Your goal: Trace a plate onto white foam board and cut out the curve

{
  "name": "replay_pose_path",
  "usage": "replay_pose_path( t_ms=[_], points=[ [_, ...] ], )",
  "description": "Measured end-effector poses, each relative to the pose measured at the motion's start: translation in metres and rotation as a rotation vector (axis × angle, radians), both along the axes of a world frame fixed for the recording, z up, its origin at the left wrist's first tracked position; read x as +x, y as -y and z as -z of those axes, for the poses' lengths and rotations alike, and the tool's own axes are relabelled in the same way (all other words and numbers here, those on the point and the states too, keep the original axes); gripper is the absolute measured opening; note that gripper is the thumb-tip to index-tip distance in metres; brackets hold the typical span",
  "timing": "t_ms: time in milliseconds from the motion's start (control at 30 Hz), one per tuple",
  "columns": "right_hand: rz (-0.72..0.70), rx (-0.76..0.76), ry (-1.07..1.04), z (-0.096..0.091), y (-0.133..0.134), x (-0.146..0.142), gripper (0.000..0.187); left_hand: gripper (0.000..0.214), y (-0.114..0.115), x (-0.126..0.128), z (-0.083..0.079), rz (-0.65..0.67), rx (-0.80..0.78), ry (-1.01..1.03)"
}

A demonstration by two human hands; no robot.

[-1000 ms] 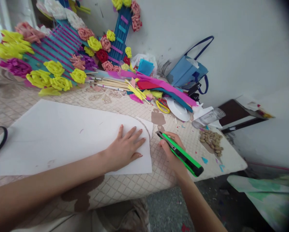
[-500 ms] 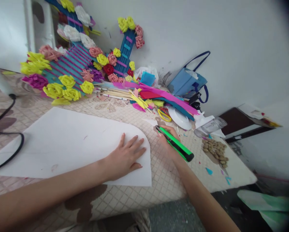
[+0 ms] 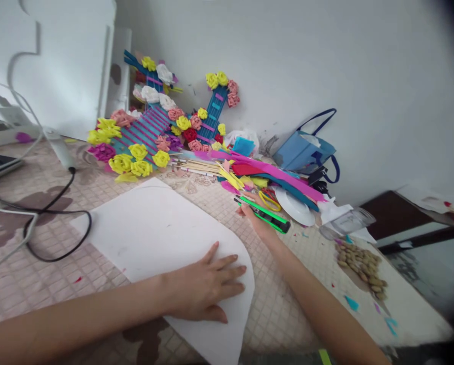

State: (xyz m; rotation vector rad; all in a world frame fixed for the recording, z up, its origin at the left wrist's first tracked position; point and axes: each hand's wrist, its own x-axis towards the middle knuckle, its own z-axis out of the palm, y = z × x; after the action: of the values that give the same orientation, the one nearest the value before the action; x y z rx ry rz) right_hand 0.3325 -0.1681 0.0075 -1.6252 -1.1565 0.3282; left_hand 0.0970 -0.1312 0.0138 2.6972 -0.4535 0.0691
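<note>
A white sheet of paper or board with a rounded right end lies on the patterned tablecloth. My left hand rests on it near that curved end, palm down with fingers spread. Just beyond the sheet's right edge, my right hand is closed around a green and black utility knife. The knife's front end points left, and the hand is clear of the sheet. Whether the blade is out is too small to tell.
Guitar shapes with paper flowers stand at the back, beside sticks and crepe paper strips. Yellow-handled scissors, a white plate, a clear jar and peanuts lie rightward. Black cables cross the left.
The sheet has turned clockwise, its right end swinging toward me, with my left hand still flat on it. My right hand has shifted away from me with the knife. The view has swung left.
</note>
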Motion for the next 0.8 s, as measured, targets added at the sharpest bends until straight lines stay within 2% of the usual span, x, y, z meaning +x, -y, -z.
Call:
replay_pose_path(
  t_ms=[100,200,333,400,500,567,667,800],
  points=[
    [-0.161,-0.049,-0.089,-0.001,-0.010,-0.020,0.037,0.055,-0.004,-0.008,-0.006,0.013,-0.022,0.019],
    [-0.226,-0.062,-0.137,-0.002,-0.011,-0.030,0.032,0.058,-0.014,-0.027,-0.014,-0.044,-0.025,0.039],
    [-0.157,-0.010,-0.087,-0.003,-0.007,-0.028,0.034,0.063,-0.028,-0.064,-0.020,-0.143,0.036,-0.010],
    [-0.091,0.029,-0.056,-0.003,-0.006,-0.026,0.035,0.068,-0.033,-0.082,-0.018,-0.204,0.058,-0.023],
    [-0.077,0.053,-0.079,0.004,-0.008,-0.026,0.038,0.076,-0.038,-0.102,-0.013,-0.296,0.084,-0.053],
    [-0.083,0.041,-0.076,0.011,-0.008,-0.030,0.040,0.076,-0.041,-0.109,-0.009,-0.317,0.083,-0.072],
    [-0.068,-0.017,0.013,0.017,-0.005,-0.038,0.044,0.068,-0.043,-0.109,-0.005,-0.281,0.043,-0.043],
    [-0.087,-0.117,0.150,0.014,0.004,-0.049,0.044,0.061,-0.043,-0.097,0.001,-0.228,0.054,-0.007]
  ],
)
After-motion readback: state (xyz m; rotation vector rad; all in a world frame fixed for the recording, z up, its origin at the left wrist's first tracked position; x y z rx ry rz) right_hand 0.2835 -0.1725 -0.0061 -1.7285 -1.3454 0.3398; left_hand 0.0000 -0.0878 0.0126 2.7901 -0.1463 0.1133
